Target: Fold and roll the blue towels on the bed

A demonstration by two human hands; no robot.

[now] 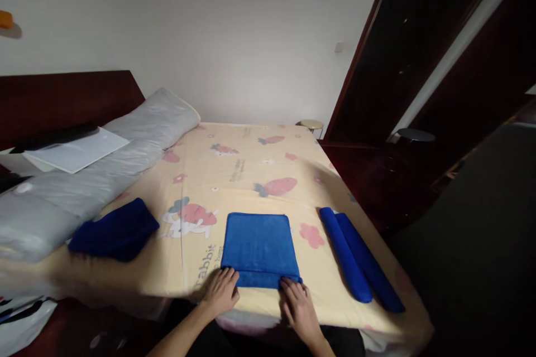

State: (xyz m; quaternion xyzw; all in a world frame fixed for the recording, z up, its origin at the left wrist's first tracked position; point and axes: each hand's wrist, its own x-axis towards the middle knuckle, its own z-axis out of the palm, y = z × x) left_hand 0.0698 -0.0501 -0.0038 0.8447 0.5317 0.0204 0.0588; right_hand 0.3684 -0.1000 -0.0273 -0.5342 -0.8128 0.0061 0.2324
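Observation:
A square blue towel (260, 240) lies flat near the bed's front edge, with a narrow strip folded over along its near side. My left hand (223, 289) has its fingers curled on the left end of that strip. At the strip's right end, my right hand (296, 304) grips the corner in the same way, its thumb partly hidden. To the right lie two rolled blue towels (345, 256), side by side and slanting. Off to the left is another blue towel (115, 230), loosely bunched.
The bed (259, 156) wears a yellow sheet printed with carrots and rabbits. A grey bolster-like cushion (151, 128) lies along the left, with a white board-like item (77, 148) on it. Two stools (312, 124) stand on the floor beyond the bed, near dark doors.

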